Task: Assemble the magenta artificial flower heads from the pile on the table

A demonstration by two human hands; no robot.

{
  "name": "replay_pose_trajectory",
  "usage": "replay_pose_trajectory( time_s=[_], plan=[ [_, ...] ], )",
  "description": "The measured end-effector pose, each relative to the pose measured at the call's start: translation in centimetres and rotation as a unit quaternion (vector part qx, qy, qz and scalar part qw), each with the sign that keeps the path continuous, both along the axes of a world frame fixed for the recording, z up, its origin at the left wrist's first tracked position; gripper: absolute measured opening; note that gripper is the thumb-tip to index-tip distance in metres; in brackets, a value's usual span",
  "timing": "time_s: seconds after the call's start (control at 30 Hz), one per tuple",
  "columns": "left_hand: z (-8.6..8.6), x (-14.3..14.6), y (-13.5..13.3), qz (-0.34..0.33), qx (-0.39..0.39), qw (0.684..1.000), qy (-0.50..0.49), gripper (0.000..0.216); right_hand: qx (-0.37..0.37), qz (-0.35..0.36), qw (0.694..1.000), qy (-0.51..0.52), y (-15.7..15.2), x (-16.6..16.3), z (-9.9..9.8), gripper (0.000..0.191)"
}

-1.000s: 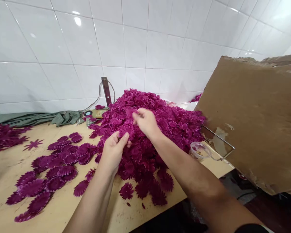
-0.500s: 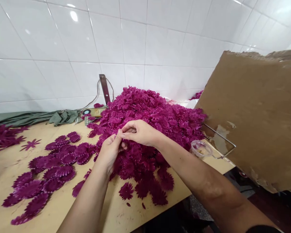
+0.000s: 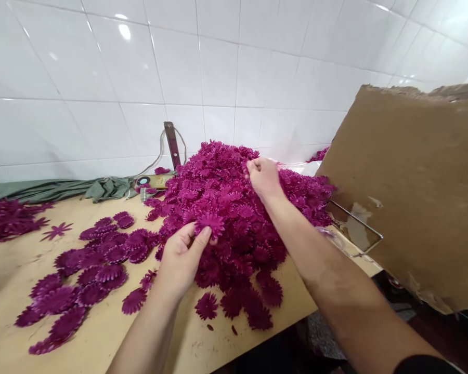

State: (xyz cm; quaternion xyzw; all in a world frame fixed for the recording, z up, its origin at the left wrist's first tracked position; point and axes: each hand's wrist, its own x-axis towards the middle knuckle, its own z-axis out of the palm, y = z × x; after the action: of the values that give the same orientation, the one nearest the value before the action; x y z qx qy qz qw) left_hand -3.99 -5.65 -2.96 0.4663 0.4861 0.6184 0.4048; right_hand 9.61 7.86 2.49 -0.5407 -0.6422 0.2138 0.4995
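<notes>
A big heap of magenta fabric flower petals [image 3: 234, 208] lies on a pale wooden table [image 3: 101, 332] against a white tiled wall. My left hand [image 3: 181, 257] pinches a small stack of these petals [image 3: 209, 222] between thumb and fingers at the heap's front. My right hand [image 3: 262, 177] is further back near the top of the heap, its fingers curled into the petals; what they grip is hidden.
Loose petals [image 3: 89, 270] spread over the table to the left, with more at the far left edge [image 3: 8, 218]. A torn cardboard sheet [image 3: 413, 197] stands at the right. Green cloth [image 3: 62, 188], a brown metal bar [image 3: 172, 143] and a wire frame [image 3: 356, 223] lie near the wall.
My right hand left my left hand and reached back up to the top of the heap. My left hand stayed in front, holding its petals.
</notes>
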Motion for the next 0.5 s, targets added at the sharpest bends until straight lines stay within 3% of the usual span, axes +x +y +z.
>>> replay_pose_trajectory(
  time_s=[0.07,0.1,0.2,0.33,0.5],
  plan=[
    [0.3,-0.2,0.1,0.015,-0.015,0.999,-0.037,0.030,0.010,-0.010,0.997,-0.072,0.8,0.8,0.4,0.011],
    [0.4,-0.2,0.2,0.021,-0.019,0.998,-0.057,0.032,0.022,-0.002,0.995,-0.099,0.6,0.9,0.6,0.019],
    [0.4,-0.4,0.9,0.024,-0.024,0.994,-0.102,0.034,0.062,0.078,0.989,-0.113,-2.2,0.5,0.7,0.029],
    [0.0,-0.3,1.5,0.008,-0.047,0.991,-0.124,0.039,-0.022,0.289,0.953,-0.090,-6.5,-1.0,-0.2,0.011],
    [-0.1,-0.4,1.4,0.013,-0.051,0.995,-0.080,0.048,-0.136,0.381,0.914,-0.029,-6.9,-1.7,-1.8,0.007]
  ],
)
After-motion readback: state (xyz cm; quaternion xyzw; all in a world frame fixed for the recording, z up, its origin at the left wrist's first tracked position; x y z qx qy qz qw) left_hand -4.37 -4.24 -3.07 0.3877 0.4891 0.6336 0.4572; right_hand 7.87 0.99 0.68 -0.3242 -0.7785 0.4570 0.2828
